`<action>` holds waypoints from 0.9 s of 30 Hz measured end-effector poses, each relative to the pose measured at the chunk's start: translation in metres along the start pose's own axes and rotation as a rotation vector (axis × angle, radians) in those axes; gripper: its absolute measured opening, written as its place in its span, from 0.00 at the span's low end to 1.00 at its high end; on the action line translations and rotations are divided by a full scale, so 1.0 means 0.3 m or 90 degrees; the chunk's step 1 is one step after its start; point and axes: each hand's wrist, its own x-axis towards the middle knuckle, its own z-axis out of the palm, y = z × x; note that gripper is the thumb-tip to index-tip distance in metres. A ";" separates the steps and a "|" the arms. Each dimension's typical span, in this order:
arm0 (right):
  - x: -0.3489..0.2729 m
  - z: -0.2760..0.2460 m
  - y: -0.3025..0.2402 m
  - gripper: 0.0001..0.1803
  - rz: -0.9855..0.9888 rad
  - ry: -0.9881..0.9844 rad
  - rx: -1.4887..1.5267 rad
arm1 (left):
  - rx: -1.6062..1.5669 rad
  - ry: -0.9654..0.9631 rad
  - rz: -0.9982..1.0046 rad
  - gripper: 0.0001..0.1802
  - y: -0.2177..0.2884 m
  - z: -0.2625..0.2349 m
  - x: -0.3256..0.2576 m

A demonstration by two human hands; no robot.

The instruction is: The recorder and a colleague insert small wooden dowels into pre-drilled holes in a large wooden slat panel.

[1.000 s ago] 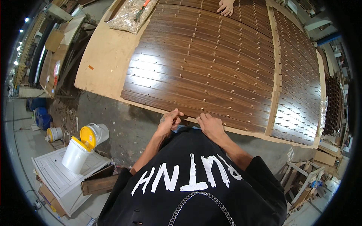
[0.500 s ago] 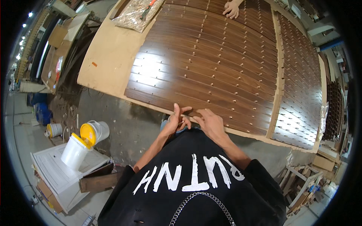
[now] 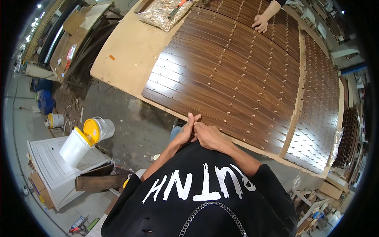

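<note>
At the near edge of the work board, my two hands meet in front of my black shirt. My left hand (image 3: 185, 130) has its thumb and index finger stretched out, with the other fingers curled in and partly covered. Against its palm, my right hand (image 3: 210, 136) is closed, fingertips bunched together. Whatever lies between them is too small or hidden to name. Just beyond are glossy brown wood strips (image 3: 189, 85), laid side by side, with rows of small pale wooden dowels (image 3: 234, 96) standing up from them.
A co-worker's hand (image 3: 260, 23) rests on the strips at the far side. On the pale board (image 3: 118, 71) lies a clear bag of dowels (image 3: 160, 15) with a red-handled tool (image 3: 177, 9) on top. White buckets (image 3: 74, 150) with yellow lids stand at left. A second strip panel (image 3: 316, 106) lies right.
My right hand has moved left and in to my left hand, its fingers now bunched at the palm. The view has shifted slightly. The co-worker's hand stays on the strips.
</note>
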 end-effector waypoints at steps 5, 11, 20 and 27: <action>0.094 -0.064 0.068 0.12 0.144 0.169 0.196 | -0.181 0.053 -0.006 0.38 -0.024 -0.114 0.013; 0.165 0.003 0.147 0.08 0.119 0.129 0.177 | -0.479 0.110 0.001 0.13 -0.102 -0.253 0.001; 0.177 0.037 0.070 0.08 -0.001 0.136 -0.214 | -0.492 0.071 0.064 0.17 -0.090 -0.269 -0.049; 0.163 0.041 0.078 0.06 -0.066 0.086 -0.299 | -0.384 0.065 0.132 0.13 0.013 -0.230 -0.044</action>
